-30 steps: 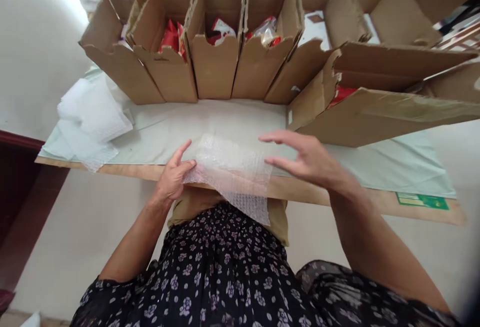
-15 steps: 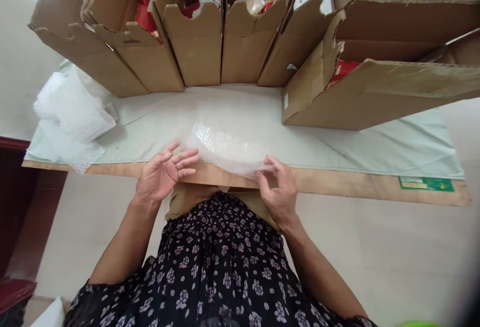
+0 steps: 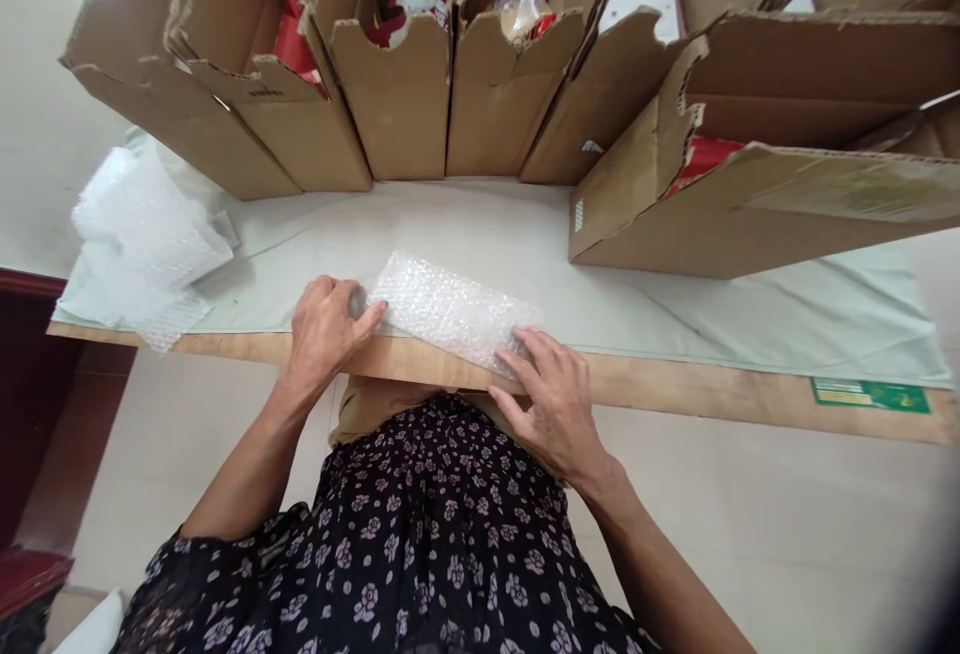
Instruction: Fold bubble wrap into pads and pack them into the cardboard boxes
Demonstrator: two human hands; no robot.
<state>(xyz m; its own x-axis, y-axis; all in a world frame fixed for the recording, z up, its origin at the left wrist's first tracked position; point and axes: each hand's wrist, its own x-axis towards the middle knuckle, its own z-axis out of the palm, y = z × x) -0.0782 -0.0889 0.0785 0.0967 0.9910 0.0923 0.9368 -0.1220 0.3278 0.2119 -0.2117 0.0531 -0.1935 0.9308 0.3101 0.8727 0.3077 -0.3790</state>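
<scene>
A clear strip of bubble wrap [image 3: 450, 310] lies flat and slanted at the table's front edge, its right end nearer to me. My left hand [image 3: 324, 329] is at its left end, palm down, fingers bent and thumb stretched toward the wrap; whether the thumb touches it I cannot tell. My right hand [image 3: 551, 389] rests over the right end, fingers spread, with the fingertips on the wrap. Neither hand grips anything.
Several open cardboard boxes [image 3: 390, 124] stand along the back, some with red packets inside. Another long box [image 3: 757, 224] sits at the right. More bubble wrap [image 3: 150, 224] is heaped at the left on the pale green cloth [image 3: 675, 324]. A wooden edge [image 3: 675, 384] runs along the front.
The bubble wrap strip has settled flat on the table. My left hand has turned from palm up to palm down, and my right hand has gone from a pinch at the wrap's edge to spread fingers.
</scene>
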